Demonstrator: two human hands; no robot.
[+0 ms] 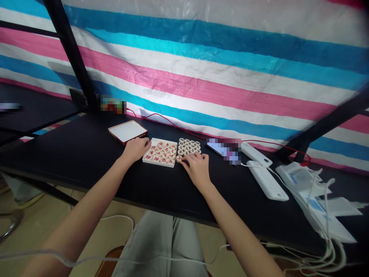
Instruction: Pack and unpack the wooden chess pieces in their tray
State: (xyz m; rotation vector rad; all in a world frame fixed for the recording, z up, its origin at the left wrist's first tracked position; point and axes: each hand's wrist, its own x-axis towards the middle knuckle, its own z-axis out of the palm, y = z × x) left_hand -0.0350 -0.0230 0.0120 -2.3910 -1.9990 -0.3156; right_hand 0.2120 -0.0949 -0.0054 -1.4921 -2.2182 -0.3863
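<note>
A white tray (158,163) holds several round Chinese chess pieces with red characters, laid in rows. My left hand (137,149) is at the tray's left side, its bent fingers closed on the edge near the far corner. Just right of the tray, a block of Chinese chess pieces with black characters (186,147) lies in rows on the table. With thumb and fingertips, my right hand (197,167) grips a red-marked Chinese chess piece (179,158) at the near left corner of that block. My right fingers hide part of the block's near side.
An open box lid (128,131) with a white inside lies behind my left hand. A phone (223,151), white power banks (266,181) and a white power strip with tangled cables (319,204) are on the right. A striped sheet (201,84) hangs behind the black table (86,154).
</note>
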